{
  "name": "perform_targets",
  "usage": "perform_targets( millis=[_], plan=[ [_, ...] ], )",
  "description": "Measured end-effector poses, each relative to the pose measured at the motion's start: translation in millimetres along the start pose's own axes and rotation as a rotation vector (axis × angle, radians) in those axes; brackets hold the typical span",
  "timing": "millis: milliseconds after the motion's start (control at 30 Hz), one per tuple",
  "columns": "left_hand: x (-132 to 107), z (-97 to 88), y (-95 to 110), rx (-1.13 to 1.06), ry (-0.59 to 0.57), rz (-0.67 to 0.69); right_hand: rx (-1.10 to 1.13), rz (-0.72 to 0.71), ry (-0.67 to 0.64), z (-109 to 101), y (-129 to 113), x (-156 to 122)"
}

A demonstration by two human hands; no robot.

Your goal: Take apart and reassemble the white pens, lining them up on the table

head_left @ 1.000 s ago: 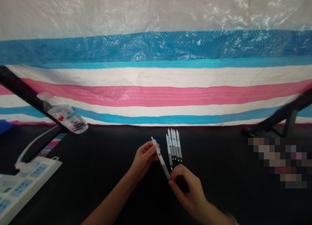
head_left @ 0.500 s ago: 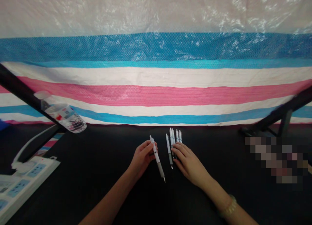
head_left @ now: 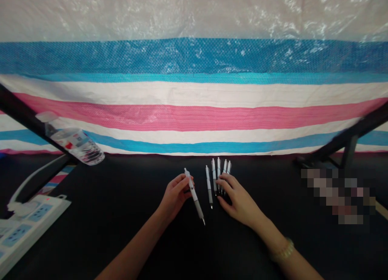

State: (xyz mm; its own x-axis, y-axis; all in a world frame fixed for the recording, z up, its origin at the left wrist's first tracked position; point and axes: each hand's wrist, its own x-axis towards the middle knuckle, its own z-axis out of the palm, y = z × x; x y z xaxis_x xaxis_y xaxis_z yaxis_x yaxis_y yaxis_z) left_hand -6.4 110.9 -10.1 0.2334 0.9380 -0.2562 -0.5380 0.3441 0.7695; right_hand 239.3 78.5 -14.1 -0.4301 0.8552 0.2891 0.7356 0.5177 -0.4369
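Note:
My left hand (head_left: 175, 195) pinches a click pen (head_left: 193, 193) with a white barrel and grey grip. The pen is tilted, its metal tip pointing down toward me, above the black tabletop. To its right a similar white pen (head_left: 209, 186) lies by itself on the table. Beside that one, several more white pens (head_left: 218, 167) lie roughly side by side. My right hand (head_left: 238, 197) rests over their lower parts, fingers curved and touching them, thumb held apart. Those fingers hide much of the rightmost pens. A pale beaded bracelet circles my right wrist.
A water bottle (head_left: 80, 146) leans at the left behind a black bar (head_left: 27, 122). A white power strip (head_left: 33, 219) with a plugged cable lies at the near left. On the right stands another black support (head_left: 345, 142), near a pixelated patch. Striped sheeting (head_left: 194, 118) hangs behind.
My right hand has shifted slightly right, and the pens under it have spread apart to the right. The left hand still holds its pen, nearly unmoved. The view has turned a little.

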Motion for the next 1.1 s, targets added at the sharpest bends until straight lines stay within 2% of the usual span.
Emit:
perform_targets(
  millis=[267,567,633,700,800,833,900,967,1000,1100],
  plan=[
    [0,2.8,1,-0.006,0.030,-0.010,-0.071,-0.076,-0.053,-3,3,0],
    [-2,4.0,2,-0.002,0.034,-0.012,-0.014,-0.055,-0.069,-11,-3,2],
    [-2,4.5,3,-0.002,0.029,-0.008,0.010,-0.053,-0.027,-13,-5,3],
    [-2,5.3,4,0.001,0.025,0.000,0.095,0.001,0.085,-15,-11,3],
    [-4,6.7,4,0.005,0.016,-0.004,0.495,0.238,0.241,-13,-29,0],
    [-4,7.0,4,0.004,0.013,-0.009,0.722,0.339,0.194,-10,-38,-2],
    [-5,7.6,3,0.003,0.005,-0.014,1.254,0.500,-0.066,0,-56,-8],
    [-7,8.2,1,0.006,-0.007,-0.017,1.617,0.613,-0.323,13,-71,-15],
    [-7,8.7,0,0.013,-0.017,-0.018,1.729,0.643,-0.419,19,-77,-18],
    [-10,11.3,-4,0.059,-0.059,-0.021,1.880,0.666,-0.515,33,-84,-25]
  ],
)
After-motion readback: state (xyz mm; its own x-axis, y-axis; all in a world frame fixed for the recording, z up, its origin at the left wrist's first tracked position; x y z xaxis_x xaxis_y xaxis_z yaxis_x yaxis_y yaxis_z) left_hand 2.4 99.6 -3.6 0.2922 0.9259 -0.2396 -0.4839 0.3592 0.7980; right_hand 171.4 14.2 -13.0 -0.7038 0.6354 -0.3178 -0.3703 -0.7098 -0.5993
